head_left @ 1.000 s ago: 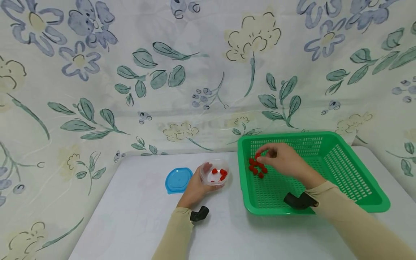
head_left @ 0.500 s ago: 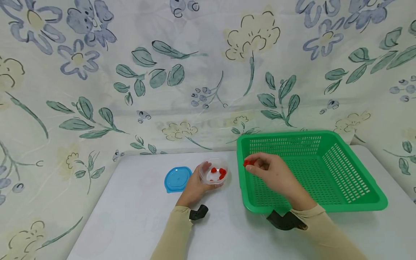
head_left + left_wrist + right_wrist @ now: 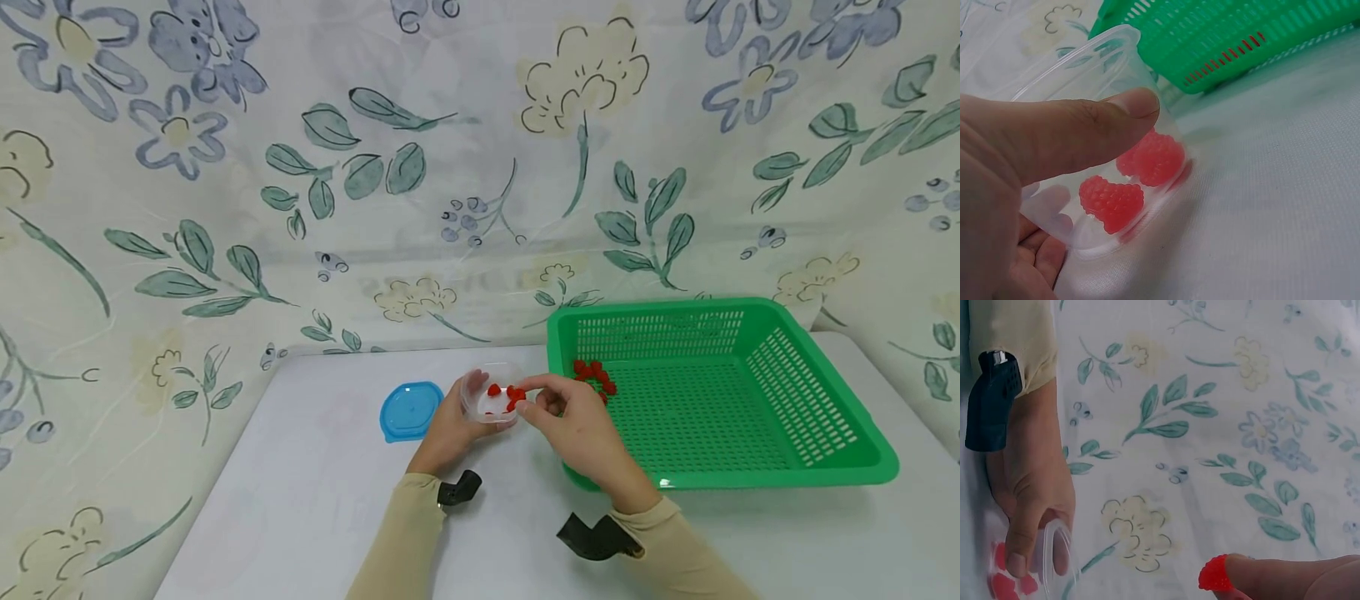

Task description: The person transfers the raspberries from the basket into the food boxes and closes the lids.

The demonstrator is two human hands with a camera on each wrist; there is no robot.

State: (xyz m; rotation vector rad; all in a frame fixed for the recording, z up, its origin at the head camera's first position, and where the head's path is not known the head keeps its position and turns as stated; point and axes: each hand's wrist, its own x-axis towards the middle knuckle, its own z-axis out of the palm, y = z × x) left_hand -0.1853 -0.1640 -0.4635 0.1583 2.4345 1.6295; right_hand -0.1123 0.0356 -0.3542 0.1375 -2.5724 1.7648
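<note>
The fingers of my left hand (image 3: 450, 432) are wrapped round a clear plastic tub (image 3: 1097, 62), mouth up and a little tilted, and I cannot tell whether its base touches the tabletop (image 3: 315, 508). With my right hand (image 3: 576, 425) I have one raspberry (image 3: 1214, 574) pinched between the fingertips, right at the tub's near-right rim and not yet let go.

I judge the filling of the tub to be partly done. Several tub raspberries (image 3: 1113, 203) already lie loose on its bottom, most of them bunched toward the right side, with plenty of bare plastic around them. The one I am pinching seems about to join them.

What is left sits in the green basket (image 3: 750, 481): a small cluster of basket raspberries (image 3: 597, 372) gathered in the left end, some perhaps hidden by the rim, so I won't give a firm count. The blue lid (image 3: 411, 411) lies flat just beside my left hand, off the tub, so closing up, if that belongs to the work, is undone too.
</note>
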